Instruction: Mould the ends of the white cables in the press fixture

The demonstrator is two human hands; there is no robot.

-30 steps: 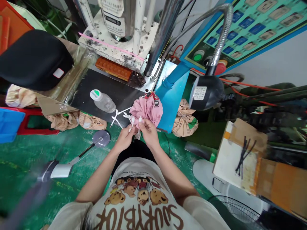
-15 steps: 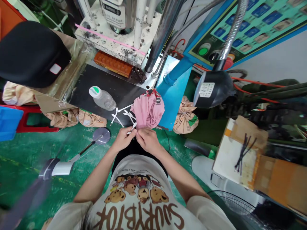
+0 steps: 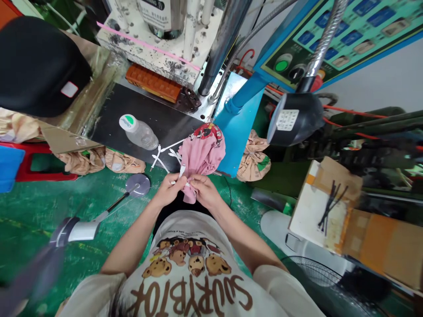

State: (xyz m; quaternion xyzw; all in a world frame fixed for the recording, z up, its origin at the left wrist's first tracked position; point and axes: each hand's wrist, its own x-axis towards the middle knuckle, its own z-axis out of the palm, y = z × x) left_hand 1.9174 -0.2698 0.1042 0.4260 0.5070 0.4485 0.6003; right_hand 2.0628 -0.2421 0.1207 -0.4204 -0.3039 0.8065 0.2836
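Between my hands the loose end of a pink printed cloth (image 3: 202, 154) hangs over the table's front edge, while its bulk is bunched on the table. My left hand (image 3: 170, 189) is closed, pinching a short white cable (image 3: 182, 171) with a connector-like end against the cloth. Closed at the cloth's right side is my right hand (image 3: 204, 191), its fingertips gripping the pink fabric; a bit of white shows beside them. More short white cables (image 3: 159, 157) lie left of the cloth. A clear bottle (image 3: 143, 135) with a white and green cap lies behind them.
An orange block (image 3: 153, 83) sits under the white press plate (image 3: 148, 48). A lamp (image 3: 294, 119) and blue control panel (image 3: 297, 44) overhang the right. A fan (image 3: 76, 230) stands at left. Black strips (image 3: 330, 207) lie on a carton at right; a black seat back (image 3: 39, 66) is at far left.
The cloth's end has come down between my hands and now hangs below the fingers. My right hand has shifted slightly right, and the white cable now points upward from my left hand.
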